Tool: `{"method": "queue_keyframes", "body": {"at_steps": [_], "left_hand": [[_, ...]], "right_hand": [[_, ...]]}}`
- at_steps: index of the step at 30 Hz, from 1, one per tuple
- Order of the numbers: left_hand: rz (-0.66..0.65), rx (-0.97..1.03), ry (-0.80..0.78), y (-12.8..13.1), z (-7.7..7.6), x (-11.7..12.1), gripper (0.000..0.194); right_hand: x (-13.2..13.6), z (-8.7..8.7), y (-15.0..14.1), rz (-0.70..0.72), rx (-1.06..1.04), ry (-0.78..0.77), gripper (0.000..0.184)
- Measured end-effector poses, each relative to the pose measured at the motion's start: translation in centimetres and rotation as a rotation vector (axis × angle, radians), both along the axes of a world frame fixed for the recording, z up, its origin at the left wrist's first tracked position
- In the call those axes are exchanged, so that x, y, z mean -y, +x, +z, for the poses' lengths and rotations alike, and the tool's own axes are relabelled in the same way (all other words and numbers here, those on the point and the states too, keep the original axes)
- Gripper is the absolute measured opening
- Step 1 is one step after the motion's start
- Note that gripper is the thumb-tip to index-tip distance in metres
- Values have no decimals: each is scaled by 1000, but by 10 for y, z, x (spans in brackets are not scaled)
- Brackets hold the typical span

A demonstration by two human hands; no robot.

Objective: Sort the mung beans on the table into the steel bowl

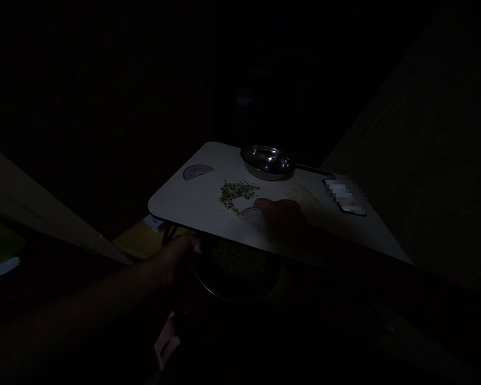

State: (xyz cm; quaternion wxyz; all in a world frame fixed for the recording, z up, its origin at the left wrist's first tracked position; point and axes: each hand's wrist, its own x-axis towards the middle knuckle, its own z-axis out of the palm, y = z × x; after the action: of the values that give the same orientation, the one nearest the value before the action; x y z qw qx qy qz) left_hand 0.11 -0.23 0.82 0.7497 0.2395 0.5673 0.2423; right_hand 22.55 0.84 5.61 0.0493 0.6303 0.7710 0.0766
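My right hand (282, 214) is closed on a clear protractor (251, 215), which touches the white tabletop (176, 198). Just beyond its curved edge lies a scattered patch of small green beans (236, 193), perhaps mung beans. Below the table's near edge, my left hand (182, 248) grips the rim of a wide bowl (212, 289) with many green beans inside. Part of that bowl is hidden under the tabletop. Darkness hides most of the fingers of both hands.
A shiny steel bowl (268, 163) stands at the table's far edge. To its left lies a second protractor (197, 171); a pale powdery patch (302, 193) is to its right. A phone-like device (344, 195) lies at the right. The surroundings are very dark.
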Motion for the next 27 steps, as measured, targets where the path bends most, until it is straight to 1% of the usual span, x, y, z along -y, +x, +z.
{"method": "queue_keyframes", "body": {"at_steps": [2, 7, 11, 16, 22, 27], "left_hand": [[17, -11, -25, 1, 2, 0, 12], [45, -18, -2, 3, 7, 1, 13], [28, 4, -24, 2, 12, 2, 12], [-1, 13, -43, -2, 7, 1, 12], [7, 19, -62, -3, 3, 0, 12], [11, 28, -36, -3, 3, 0, 11]], "right_hand": [[-2, -1, -1, 8, 26, 24, 36], [-7, -3, -2, 7, 39, 54, 37], [-8, 0, -7, 34, 46, 50, 38], [-11, -2, -9, 55, 59, 59, 36], [-22, -11, -4, 27, 53, 142, 36], [-28, -10, 0, 13, 17, 143, 38]]}}
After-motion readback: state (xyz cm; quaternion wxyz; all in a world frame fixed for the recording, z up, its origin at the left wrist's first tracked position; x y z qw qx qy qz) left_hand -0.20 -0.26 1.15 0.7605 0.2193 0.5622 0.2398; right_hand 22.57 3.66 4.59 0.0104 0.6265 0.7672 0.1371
